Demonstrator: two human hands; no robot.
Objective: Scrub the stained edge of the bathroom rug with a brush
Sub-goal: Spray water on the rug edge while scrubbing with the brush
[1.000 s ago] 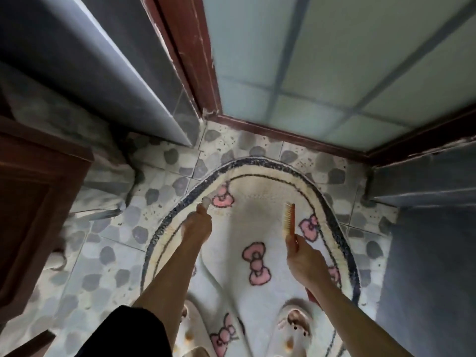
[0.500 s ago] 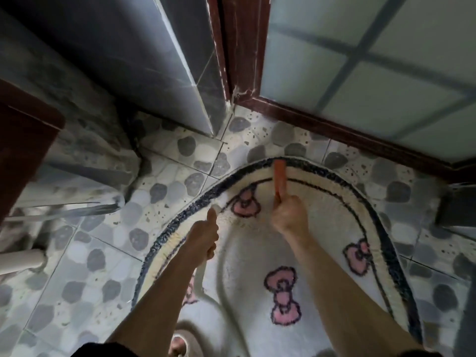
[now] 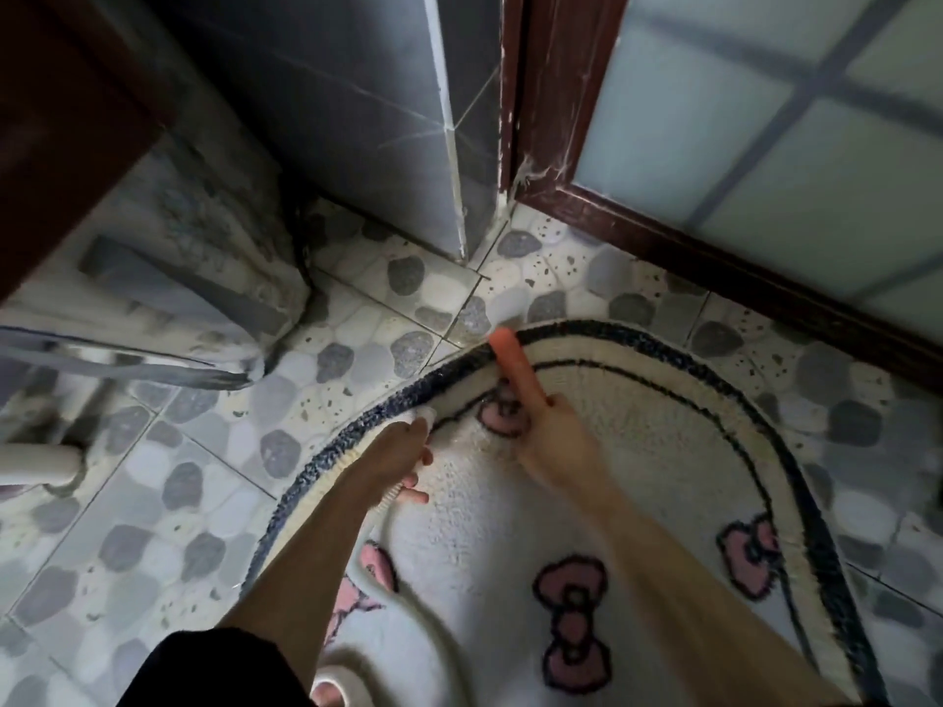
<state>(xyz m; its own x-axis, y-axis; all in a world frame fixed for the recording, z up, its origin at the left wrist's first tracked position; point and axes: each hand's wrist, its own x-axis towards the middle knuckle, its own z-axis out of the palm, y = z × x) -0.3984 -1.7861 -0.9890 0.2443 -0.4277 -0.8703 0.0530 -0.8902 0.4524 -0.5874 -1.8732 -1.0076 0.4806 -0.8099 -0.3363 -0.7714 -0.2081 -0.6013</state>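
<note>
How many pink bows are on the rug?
4 bows: one by the brush, one in the middle, one near the right edge, one beside the left arm. More may be hidden.

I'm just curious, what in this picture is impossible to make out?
All in the head view:
- Bristles of the brush: its orange back faces the camera, and motion blurs it.
- Stain on the rug edge: the brush and the blur cover that spot.
- Tip of the white hose: mostly wrapped in the left hand.
- Brush handle: hidden inside the right hand.
- Slipper: cut off by the bottom edge.
</note>
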